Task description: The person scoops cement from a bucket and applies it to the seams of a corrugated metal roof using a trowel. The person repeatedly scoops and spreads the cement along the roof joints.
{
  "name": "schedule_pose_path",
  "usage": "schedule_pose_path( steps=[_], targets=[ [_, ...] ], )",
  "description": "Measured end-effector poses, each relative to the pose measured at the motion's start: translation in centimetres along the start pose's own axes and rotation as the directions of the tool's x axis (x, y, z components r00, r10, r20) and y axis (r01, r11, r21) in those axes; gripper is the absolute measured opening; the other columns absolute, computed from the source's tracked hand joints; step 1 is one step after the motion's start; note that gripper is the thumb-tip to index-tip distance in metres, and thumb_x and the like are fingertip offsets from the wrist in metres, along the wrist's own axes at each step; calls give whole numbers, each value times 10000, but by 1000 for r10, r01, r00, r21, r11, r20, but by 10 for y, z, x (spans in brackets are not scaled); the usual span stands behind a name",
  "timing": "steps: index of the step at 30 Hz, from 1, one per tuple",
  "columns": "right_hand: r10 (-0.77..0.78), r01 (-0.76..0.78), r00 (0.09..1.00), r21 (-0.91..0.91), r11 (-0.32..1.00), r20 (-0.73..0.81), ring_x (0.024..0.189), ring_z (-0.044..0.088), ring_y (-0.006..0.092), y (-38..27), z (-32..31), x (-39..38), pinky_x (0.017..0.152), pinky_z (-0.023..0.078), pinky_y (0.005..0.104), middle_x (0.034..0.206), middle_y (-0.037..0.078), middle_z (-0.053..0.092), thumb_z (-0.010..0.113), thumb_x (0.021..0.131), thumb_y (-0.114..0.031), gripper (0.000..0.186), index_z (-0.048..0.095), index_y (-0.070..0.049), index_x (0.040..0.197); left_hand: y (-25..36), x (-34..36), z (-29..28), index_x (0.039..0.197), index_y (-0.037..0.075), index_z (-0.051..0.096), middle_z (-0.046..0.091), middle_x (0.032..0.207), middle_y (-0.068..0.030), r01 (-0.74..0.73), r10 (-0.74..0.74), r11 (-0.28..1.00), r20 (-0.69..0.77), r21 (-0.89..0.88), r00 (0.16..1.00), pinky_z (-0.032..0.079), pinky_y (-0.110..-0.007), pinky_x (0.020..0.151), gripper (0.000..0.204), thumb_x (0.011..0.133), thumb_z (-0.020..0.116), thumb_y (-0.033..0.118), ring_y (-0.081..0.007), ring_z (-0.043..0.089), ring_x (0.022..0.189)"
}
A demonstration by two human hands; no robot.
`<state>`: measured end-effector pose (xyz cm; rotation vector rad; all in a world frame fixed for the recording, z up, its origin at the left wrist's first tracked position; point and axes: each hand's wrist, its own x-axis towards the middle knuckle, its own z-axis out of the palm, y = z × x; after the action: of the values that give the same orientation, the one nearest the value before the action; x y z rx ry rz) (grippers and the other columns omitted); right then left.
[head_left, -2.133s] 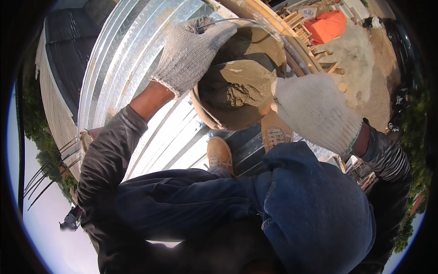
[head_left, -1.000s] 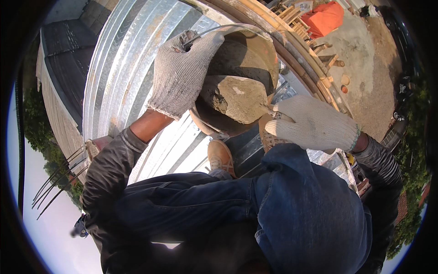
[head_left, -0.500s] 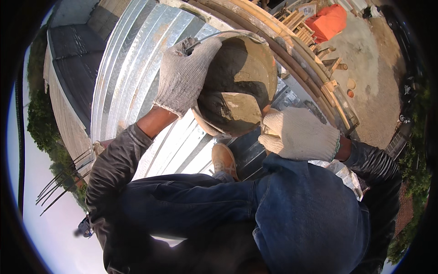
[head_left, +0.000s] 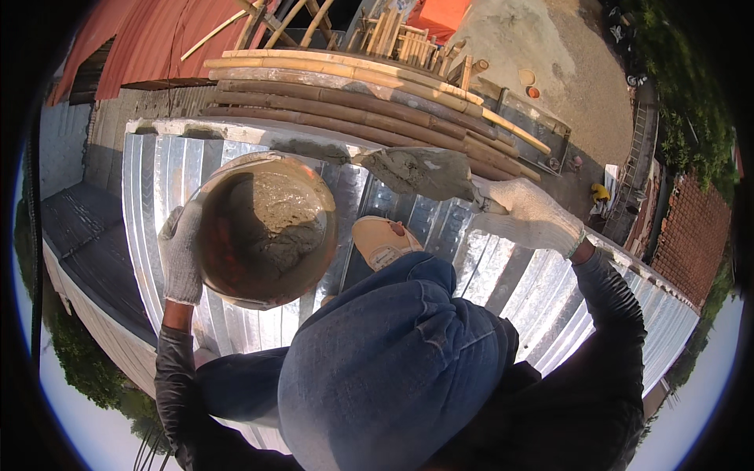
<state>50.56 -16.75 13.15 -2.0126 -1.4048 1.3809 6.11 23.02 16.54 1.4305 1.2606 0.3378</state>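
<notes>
My left hand (head_left: 181, 255), in a pale knitted glove, grips the left side of a round bucket (head_left: 326, 251). Grey wet mortar (head_left: 287, 216) lies inside, part in sun and part in shadow. Off to the bucket's right, my right hand (head_left: 534, 218), gloved too, is closed round the handle of a trowel (head_left: 477, 188); the glove hides most of the handle. Grey mortar covers the trowel's blade, which points left over the mortar-topped edge (head_left: 314, 149) of the metal sheeting (head_left: 157, 204). Between bucket and trowel, my tan shoe (head_left: 385, 242) rests on the sheeting.
Bamboo poles (head_left: 353, 98) run along beyond the sheeting's far edge. Far below lies a ground area (head_left: 510, 39) with an orange tarp (head_left: 440, 17). A person in yellow (head_left: 601, 194) is down there at the right. Red roofing (head_left: 157, 47) rises at the far left.
The trowel has come out of the bucket, carrying mortar, and moved to the sheeting's edge. The bucket now sits further left and lower in view, with my left hand on its side. My view has turned.
</notes>
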Motion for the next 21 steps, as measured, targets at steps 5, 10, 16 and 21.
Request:
schedule_pose_path(
  steps=[5,10,16,21],
  targets=[
    [279,-305,948,-187,934,-151,868,742,425,37,3,-29,784,578,499,891,198,718,820,986,-350,405,692,-38,1208,-6,10,-9,1212,43,794,784,1113,-5,53,-53,999,-25,-13,998,589,-288,910,234,1126,740,254,-93,702,1000],
    [135,-241,961,-488,839,-242,855,771,407,78,78,-29,761,605,517,889,174,735,773,991,-242,255,676,-47,1125,-1,9,-14,1233,39,795,785,1122,-8,68,-67,997,-33,30,997,587,-289,924,247,1137,722,255,-102,707,1001],
    [269,-265,960,-560,785,-77,837,811,330,60,111,-37,706,634,428,914,159,761,746,915,-58,264,645,-33,1157,-10,14,-30,1273,29,790,788,1149,-28,79,-77,996,-48,39,996,596,-312,934,275,1140,717,258,-131,725,1013],
    [238,-201,971,-441,875,29,869,799,385,53,67,-53,764,631,474,943,180,775,734,909,-31,215,686,-31,1118,-10,18,-24,1269,29,792,790,1151,-29,92,-91,995,-47,30,995,601,-317,927,275,1138,720,261,-131,726,1022]
  ],
)
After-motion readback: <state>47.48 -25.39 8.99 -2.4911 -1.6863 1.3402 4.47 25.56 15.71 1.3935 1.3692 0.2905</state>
